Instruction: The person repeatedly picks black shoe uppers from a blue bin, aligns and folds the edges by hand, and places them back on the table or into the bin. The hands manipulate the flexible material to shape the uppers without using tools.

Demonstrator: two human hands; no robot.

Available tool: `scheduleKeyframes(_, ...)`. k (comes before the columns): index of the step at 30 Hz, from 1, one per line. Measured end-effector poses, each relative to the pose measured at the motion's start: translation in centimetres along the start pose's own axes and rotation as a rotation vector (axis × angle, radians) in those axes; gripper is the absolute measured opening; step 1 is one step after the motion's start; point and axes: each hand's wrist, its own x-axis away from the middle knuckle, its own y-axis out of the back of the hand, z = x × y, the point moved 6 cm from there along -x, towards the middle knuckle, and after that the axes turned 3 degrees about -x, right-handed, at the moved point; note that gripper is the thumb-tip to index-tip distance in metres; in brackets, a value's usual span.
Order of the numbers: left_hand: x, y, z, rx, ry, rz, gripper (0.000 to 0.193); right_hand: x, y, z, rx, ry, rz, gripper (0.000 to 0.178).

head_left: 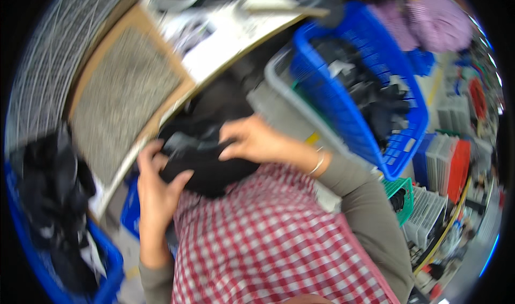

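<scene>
A soft black piece (214, 170) with a greyish opening or fold on top is in front of my apron, blurred by motion; its exact kind I cannot make out. My right hand (255, 138), with a bracelet at its wrist, pinches its upper right edge between thumb and fingers. At its left end is my left hand (161, 183), thumb and fingers curved around that side. Part of the piece merges with the dark space under the table edge.
A white-topped table (206, 68) with a grey wood-framed board (126, 97) lies ahead. Blue baskets of black pieces stand at right (394, 159) and lower left (112, 266). Another person's striped sleeve (437, 20) shows at the far right. Stacked crates (440, 164) stand at right.
</scene>
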Motion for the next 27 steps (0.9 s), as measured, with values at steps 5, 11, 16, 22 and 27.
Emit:
scheduleKeyframes(5, -0.9, 1.2, 7.7, 0.637, 0.307, 0.145, 0.043, -0.6, -2.7, -1.2, -0.289, -0.121, 0.164, 0.022)
scheduleKeyframes(11, -5.7, 0.5, 6.5, 0.58, -0.099, 0.442, 0.046, -2.1, -4.3, -0.5, -0.12, -0.157, 0.238, 0.024)
scheduleKeyframes(16, -6.2, -1.9, 5.4, 0.432, -0.144, 0.759, 0.026, -2.3, -4.7, 0.2, -0.12, -0.152, 0.259, 0.028)
scheduleKeyframes(22, -4.9, -2.7, 6.4, 0.616, 0.018, 0.73, 0.014, -2.8, -5.3, 2.2, -0.021, 0.05, 0.266, 0.03)
scheduleKeyframes(27, -5.1, -2.5, 6.0, 0.657, 0.04, 0.676, 0.01, -3.2, -5.4, 1.6, -0.027, -0.121, 0.325, 0.031)
